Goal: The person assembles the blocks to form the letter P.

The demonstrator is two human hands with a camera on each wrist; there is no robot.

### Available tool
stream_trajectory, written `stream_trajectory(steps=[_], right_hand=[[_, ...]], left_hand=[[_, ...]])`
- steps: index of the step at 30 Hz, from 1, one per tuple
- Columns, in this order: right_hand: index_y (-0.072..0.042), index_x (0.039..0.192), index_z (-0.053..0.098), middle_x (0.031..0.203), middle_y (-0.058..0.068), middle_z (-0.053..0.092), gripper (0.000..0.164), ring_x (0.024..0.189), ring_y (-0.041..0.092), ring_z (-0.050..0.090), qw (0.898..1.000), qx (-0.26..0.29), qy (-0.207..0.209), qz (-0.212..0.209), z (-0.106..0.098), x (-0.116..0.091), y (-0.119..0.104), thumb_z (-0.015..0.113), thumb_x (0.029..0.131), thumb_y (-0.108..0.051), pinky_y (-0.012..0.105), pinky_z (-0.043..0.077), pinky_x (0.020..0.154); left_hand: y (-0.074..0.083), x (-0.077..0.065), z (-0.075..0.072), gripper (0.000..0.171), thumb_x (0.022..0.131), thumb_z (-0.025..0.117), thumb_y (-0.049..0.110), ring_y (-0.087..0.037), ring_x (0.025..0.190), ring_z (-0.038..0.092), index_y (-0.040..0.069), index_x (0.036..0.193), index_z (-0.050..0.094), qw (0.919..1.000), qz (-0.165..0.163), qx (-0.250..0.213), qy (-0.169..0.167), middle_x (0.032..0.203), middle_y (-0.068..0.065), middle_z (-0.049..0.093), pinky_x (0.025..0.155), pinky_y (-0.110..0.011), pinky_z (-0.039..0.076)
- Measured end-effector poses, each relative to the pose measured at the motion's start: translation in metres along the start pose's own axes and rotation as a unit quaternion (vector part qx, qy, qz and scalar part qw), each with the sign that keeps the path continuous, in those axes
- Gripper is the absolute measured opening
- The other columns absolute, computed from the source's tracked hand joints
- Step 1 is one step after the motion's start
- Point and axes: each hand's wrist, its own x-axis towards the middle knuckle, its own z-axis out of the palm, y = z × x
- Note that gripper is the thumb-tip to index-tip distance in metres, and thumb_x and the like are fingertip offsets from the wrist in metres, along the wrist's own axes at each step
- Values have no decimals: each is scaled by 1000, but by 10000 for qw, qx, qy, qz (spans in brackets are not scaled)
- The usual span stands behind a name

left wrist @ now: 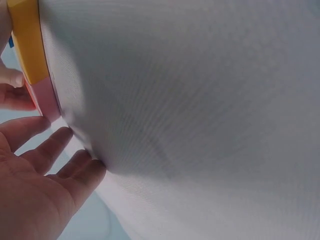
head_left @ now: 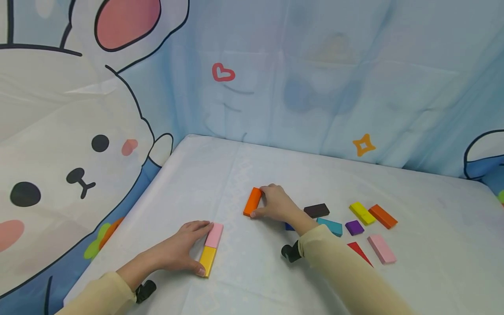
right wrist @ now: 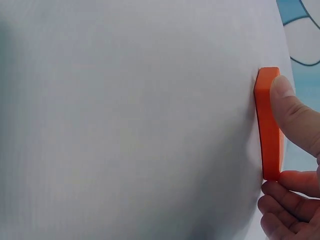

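Two bare hands in cream sleeves reach over a white-covered table [head_left: 220, 175]. The left hand [head_left: 179, 245], at near left, arches palm-down with fingers extended; thumb and index finger pinch a two-block row lengthwise, the thumb at a golden-yellow block [head_left: 208, 261], the index at the pale pink block [head_left: 214, 235] touching its far end. Farther forward and right, the right hand [head_left: 277, 203] angles leftward from its wrist, grasping an orange block [head_left: 252, 201] between thumb and index; its other fingers curl beside the block's end. Right of this hand lie a dark brown block [head_left: 316, 210] and a purple block [head_left: 354, 227].
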Motion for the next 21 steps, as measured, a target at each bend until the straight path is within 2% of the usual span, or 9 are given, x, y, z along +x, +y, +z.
stream_trajectory(steps=[13, 21], right_hand=[[3, 144, 53, 140, 21, 58, 87, 129, 35, 53, 9999, 134, -38, -57, 17, 6, -32, 89, 78, -41, 46, 48, 112], [-1, 145, 53, 142, 19, 58, 85, 130, 33, 54, 9997, 218, -75, -91, 26, 11, -41, 88, 79, -41, 46, 49, 112]], left_hand=[[-1, 1, -1, 109, 69, 96, 34, -36, 151, 30, 8, 158, 38, 10000, -24, 78, -38, 164, -14, 35, 119, -60, 37], [-3, 2, 0, 109, 68, 96, 35, -37, 150, 31, 9, 158, 39, 9999, 62, 102, -2, 164, -14, 36, 117, -61, 38]])
